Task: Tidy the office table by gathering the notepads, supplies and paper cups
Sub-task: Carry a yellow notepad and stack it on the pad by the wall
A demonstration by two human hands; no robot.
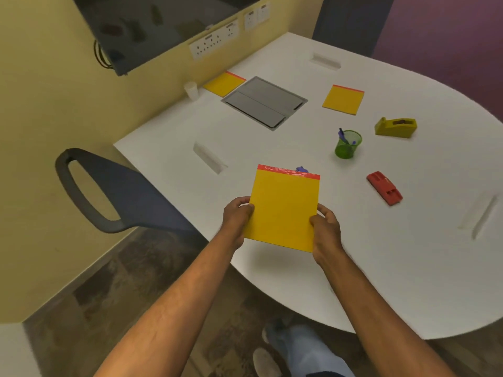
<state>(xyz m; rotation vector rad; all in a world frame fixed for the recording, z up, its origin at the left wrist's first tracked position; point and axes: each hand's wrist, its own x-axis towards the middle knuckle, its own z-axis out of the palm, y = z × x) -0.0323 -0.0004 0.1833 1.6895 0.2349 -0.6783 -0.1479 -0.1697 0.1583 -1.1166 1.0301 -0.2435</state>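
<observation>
I hold a yellow notepad with a red top strip above the near edge of the white table. My left hand grips its lower left edge and my right hand grips its lower right edge. A small purple thing peeks out behind the pad's top. Two more yellow notepads lie on the table: one at the middle right, one at the back by the wall. A white paper cup stands at the back left.
A green mesh pen holder with blue pens, a yellow tape dispenser and a red stapler sit on the right. A grey cable hatch is set in the tabletop. A blue chair stands left.
</observation>
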